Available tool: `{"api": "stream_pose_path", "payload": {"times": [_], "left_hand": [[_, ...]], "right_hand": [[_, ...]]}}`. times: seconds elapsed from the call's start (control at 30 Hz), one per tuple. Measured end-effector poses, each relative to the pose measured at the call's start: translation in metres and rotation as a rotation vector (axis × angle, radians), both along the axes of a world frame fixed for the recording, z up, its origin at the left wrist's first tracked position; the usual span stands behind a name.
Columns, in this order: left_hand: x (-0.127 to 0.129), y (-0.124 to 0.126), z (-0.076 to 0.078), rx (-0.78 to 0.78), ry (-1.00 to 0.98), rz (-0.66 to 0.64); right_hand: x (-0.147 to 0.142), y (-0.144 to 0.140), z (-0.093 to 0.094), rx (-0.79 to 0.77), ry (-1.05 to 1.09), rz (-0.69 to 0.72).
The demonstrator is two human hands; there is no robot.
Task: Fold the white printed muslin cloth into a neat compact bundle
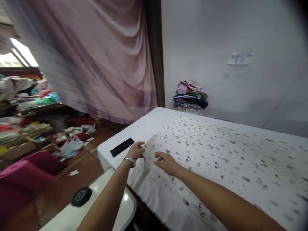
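Patterned cloth [209, 149] spread across a white table [141, 123].
The left hand [136, 151] is at the cloth's left edge, the right hand [166, 163] over the cloth just beside it, fingers bent; I cannot tell whether either pinches fabric.

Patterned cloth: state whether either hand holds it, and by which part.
A hold cannot be confirmed: the left hand is at the left edge of the patterned cloth, the right hand just inward, but neither grip shows clearly.
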State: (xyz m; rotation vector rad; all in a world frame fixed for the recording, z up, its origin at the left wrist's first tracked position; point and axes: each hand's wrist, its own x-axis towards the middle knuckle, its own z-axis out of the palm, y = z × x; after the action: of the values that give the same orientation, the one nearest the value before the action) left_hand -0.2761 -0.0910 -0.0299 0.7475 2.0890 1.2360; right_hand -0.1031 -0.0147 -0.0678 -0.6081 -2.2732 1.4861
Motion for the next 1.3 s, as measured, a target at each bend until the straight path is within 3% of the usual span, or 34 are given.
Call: {"api": "stream_pose_path", "payload": {"times": [0.07,0.17,0.3,0.4,0.57,0.7,0.8,0.93,1.13,1.3], "left_hand": [[-0.001,-0.005,0.0,0.044,-0.081,0.006],[-0.004,-0.008,-0.005,0.112,-0.148,0.028],[-0.006,-0.008,-0.014,0.172,-0.193,0.019],[-0.007,-0.008,-0.018,0.189,-0.159,-0.056],[-0.016,-0.008,-0.016,0.124,-0.098,-0.181],[-0.042,0.003,-0.014,-0.051,-0.138,-0.228],[-0.064,0.028,-0.019,-0.183,-0.109,-0.275],[-0.081,0.086,-0.029,-0.324,0.106,-0.29],[-0.072,0.183,-0.043,-0.425,0.427,-0.351],[-0.062,0.239,-0.052,-0.429,0.615,-0.425]], "right_hand": [[-0.023,-0.007,-0.001,0.016,0.023,-0.008],[-0.044,-0.017,-0.002,0.165,0.032,-0.035],[-0.059,-0.022,-0.006,0.432,-0.024,-0.102],[-0.067,-0.018,-0.011,0.551,-0.07,-0.147],[-0.074,-0.009,-0.015,0.535,-0.078,-0.09],[-0.076,-0.007,-0.016,0.444,0.015,-0.022],[-0.078,-0.006,-0.02,0.335,0.05,-0.055],[-0.08,-0.007,-0.027,0.306,0.073,-0.047],[-0.065,-0.009,-0.025,0.401,-0.008,0.014],[-0.058,-0.001,-0.035,0.432,-0.131,0.118]]}}
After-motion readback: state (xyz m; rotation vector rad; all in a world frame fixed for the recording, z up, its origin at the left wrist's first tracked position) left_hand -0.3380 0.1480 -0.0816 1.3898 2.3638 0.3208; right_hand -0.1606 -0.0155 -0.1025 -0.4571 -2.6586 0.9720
